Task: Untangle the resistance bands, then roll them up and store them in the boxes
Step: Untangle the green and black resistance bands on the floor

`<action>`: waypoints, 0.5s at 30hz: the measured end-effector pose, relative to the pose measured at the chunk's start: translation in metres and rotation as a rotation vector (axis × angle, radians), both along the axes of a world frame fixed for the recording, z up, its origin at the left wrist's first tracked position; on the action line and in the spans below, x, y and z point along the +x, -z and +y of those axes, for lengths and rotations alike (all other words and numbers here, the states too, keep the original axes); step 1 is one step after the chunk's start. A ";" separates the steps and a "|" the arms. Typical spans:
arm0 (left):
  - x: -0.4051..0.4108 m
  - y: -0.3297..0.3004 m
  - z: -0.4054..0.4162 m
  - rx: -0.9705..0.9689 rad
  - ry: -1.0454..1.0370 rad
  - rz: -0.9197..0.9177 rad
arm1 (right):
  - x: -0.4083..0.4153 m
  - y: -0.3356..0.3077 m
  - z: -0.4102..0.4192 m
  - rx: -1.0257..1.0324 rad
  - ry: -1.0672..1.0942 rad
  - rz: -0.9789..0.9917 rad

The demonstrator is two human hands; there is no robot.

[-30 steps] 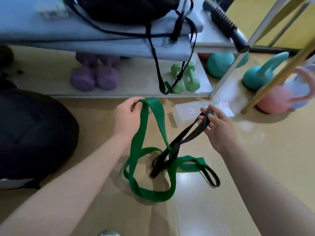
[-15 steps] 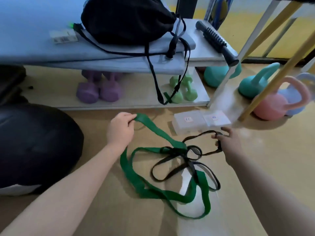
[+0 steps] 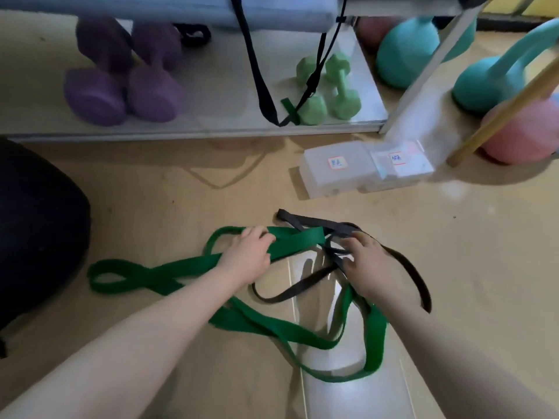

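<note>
l hand [image 3: 246,257] grips green band [image 3: 145,276]; r hand [image 3: 370,267] prob pinching black band [image 3: 317,223].

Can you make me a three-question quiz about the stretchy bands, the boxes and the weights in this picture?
1. Where are the clear boxes?
A. on the floor by the shelf
B. on the shelf
C. in a hand

2. How many green dumbbells are there?
A. one
B. two
C. four

3. The green band and black band are:
A. rolled up
B. in boxes
C. still tangled

Answers: 1 A, they sit on the floor; 2 B, a pair lies on the shelf; 3 C, they cross between the left hand and right hand.
</note>
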State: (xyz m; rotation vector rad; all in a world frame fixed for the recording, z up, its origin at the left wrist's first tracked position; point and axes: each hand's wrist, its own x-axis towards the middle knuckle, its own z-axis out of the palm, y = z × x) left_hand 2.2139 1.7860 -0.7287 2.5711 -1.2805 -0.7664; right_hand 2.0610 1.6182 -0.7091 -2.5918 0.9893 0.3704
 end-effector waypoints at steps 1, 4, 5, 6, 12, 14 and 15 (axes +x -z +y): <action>-0.003 0.010 -0.014 -0.006 0.025 0.005 | 0.010 0.007 0.002 0.029 -0.025 -0.035; -0.014 0.040 -0.047 0.009 0.059 0.004 | 0.031 0.030 0.005 0.141 0.011 -0.132; -0.017 0.050 -0.055 0.022 0.050 0.002 | 0.034 0.036 0.004 0.172 0.032 -0.152; -0.019 0.058 -0.061 0.024 0.032 -0.002 | 0.036 0.041 0.003 0.190 0.047 -0.164; -0.016 0.069 -0.061 -0.238 -0.185 0.282 | 0.021 0.062 -0.017 0.230 0.130 -0.034; -0.014 0.061 -0.050 -0.322 -0.176 0.352 | 0.016 0.070 -0.018 0.252 0.110 0.007; -0.012 0.056 -0.044 -0.373 -0.214 0.381 | 0.015 0.074 -0.016 0.243 0.072 0.018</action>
